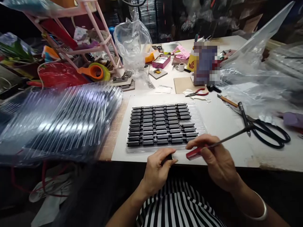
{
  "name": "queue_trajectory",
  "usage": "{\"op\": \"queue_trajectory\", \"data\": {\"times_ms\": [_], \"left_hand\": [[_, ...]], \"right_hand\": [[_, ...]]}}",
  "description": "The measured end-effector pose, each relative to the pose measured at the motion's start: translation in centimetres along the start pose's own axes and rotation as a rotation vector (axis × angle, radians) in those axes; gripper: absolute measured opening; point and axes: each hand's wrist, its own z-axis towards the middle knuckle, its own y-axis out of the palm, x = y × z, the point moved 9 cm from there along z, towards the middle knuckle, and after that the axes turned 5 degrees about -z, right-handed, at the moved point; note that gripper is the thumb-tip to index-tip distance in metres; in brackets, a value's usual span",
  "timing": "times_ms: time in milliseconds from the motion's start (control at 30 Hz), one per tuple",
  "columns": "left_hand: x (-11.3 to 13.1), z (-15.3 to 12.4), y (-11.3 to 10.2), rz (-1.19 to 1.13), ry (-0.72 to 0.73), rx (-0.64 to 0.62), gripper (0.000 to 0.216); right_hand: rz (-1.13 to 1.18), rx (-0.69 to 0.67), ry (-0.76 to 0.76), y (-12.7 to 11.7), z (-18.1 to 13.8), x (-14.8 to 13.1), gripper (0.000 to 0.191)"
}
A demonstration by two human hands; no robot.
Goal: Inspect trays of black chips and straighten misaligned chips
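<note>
My left hand is closed at the table's front edge, pinching a small black part between thumb and fingers. My right hand is wrapped round a red-handled tool whose thin metal shaft points up to the right. Both hands sit just in front of a clear ribbed tray holding several rows of small black components. The tray lies on a white board.
A stack of clear ribbed trays, blurred, fills the left. Black scissors lie at the right, red pliers behind the tray. Plastic bags, a pink rack, an orange tape dispenser and clutter crowd the back.
</note>
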Motion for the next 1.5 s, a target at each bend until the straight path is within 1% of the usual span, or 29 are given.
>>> {"op": "queue_trajectory", "data": {"times_ms": [67, 133, 200, 267, 300, 400, 433, 500, 567, 600, 667, 733, 800, 833, 900, 933, 1000, 1067, 1100, 1167, 1233, 1267, 1333, 1433, 1500], "left_hand": [[-0.2, 0.0, -0.1, -0.010, -0.019, 0.002, 0.026], [-0.3, 0.1, -0.2, -0.008, -0.009, 0.008, 0.026], [-0.4, 0.1, -0.1, -0.003, -0.007, 0.004, 0.025], [-0.5, 0.0, 0.0, -0.001, -0.021, -0.004, 0.024], [-0.5, 0.0, 0.1, 0.003, -0.028, -0.006, 0.025], [-0.3, 0.0, -0.1, 0.021, -0.025, 0.010, 0.025], [-0.2, 0.0, -0.1, 0.021, -0.023, 0.014, 0.024], [-0.3, 0.0, -0.1, 0.005, -0.043, 0.021, 0.022], [-0.9, -0.3, -0.4, -0.045, -0.110, 0.069, 0.021], [-1.3, -0.5, -0.6, -0.099, -0.163, 0.114, 0.022], [-2.3, -1.1, -0.7, -0.287, -0.281, 0.206, 0.020], [-3.0, -1.6, -0.1, -0.507, -0.385, 0.259, 0.016], [-2.9, -1.7, 0.8, -0.639, -0.432, 0.248, 0.015], [-2.7, -1.6, 1.2, -0.652, -0.440, 0.220, 0.018], [-2.2, -1.2, 1.4, -0.586, -0.432, 0.162, 0.027], [-1.9, -0.9, 1.1, -0.520, -0.414, 0.148, 0.032], [-1.5, -0.4, -0.4, -0.346, -0.354, 0.184, 0.038], [-0.9, 0.0, -2.8, -0.143, -0.264, 0.262, 0.031], [-0.4, 0.2, -4.0, -0.046, -0.216, 0.302, 0.026], [0.4, 0.4, -6.0, 0.102, -0.141, 0.375, 0.020], [0.8, 0.5, -7.8, 0.184, -0.106, 0.448, 0.018], [0.9, 0.4, -8.6, 0.217, -0.102, 0.481, 0.018], [0.9, 0.4, -9.8, 0.286, -0.093, 0.534, 0.018], [0.7, 0.4, -11.4, 0.361, -0.060, 0.584, 0.019], [0.0, 0.5, -12.2, 0.370, -0.077, 0.588, 0.022]], "right_hand": [[0.029, -0.062, -0.111, 1.0, -0.1, -1.7, 0.015], [0.092, -0.053, -0.243, 1.3, 0.1, -3.4, 0.012], [0.071, -0.057, -0.366, 2.0, 0.2, -4.8, 0.009], [-0.042, -0.094, -0.421, 3.1, 0.4, -5.4, 0.008], [-0.067, -0.093, -0.434, 3.4, 0.5, -5.5, 0.009], [-0.052, -0.078, -0.473, 3.6, 0.7, -5.9, 0.016], [-0.075, -0.094, -0.482, 3.7, 0.8, -6.0, 0.018], [-0.194, -0.135, -0.465, 3.8, 1.1, -5.9, 0.014], [-0.290, -0.165, -0.453, 3.5, 1.3, -5.8, 0.010], [-0.321, -0.185, -0.454, 3.4, 1.2, -5.7, 0.011], [-0.361, -0.233, -0.447, 3.5, 0.8, -5.1, 0.017], [-0.393, -0.264, -0.387, 3.7, 0.2, -3.8, 0.021], [-0.387, -0.263, -0.329, 3.6, -0.2, -2.4, 0.022], [-0.367, -0.254, -0.319, 3.4, -0.2, -1.9, 0.020], [-0.335, -0.201, -0.306, 2.1, 0.3, -1.2, 0.017], [-0.346, -0.158, -0.292, 1.1, 0.9, -0.8, 0.017], [-0.460, -0.054, -0.235, -1.4, 2.5, 0.5, 0.015], [-0.643, 0.003, -0.150, -3.3, 4.4, 2.4, 0.013], [-0.724, -0.006, -0.107, -3.9, 5.2, 3.5, 0.013], [-0.824, -0.070, -0.035, -4.2, 6.4, 5.7, 0.015], [-0.829, -0.122, -0.012, -3.9, 7.0, 7.1, 0.024], [-0.806, -0.125, -0.011, -3.9, 7.1, 7.5, 0.031], [-0.748, -0.084, -0.006, -4.2, 7.1, 7.8, 0.039], [-0.673, -0.002, 0.015, -5.3, 6.7, 7.6, 0.034], [-0.637, 0.017, 0.030, -5.8, 6.3, 7.4, 0.031]]}}
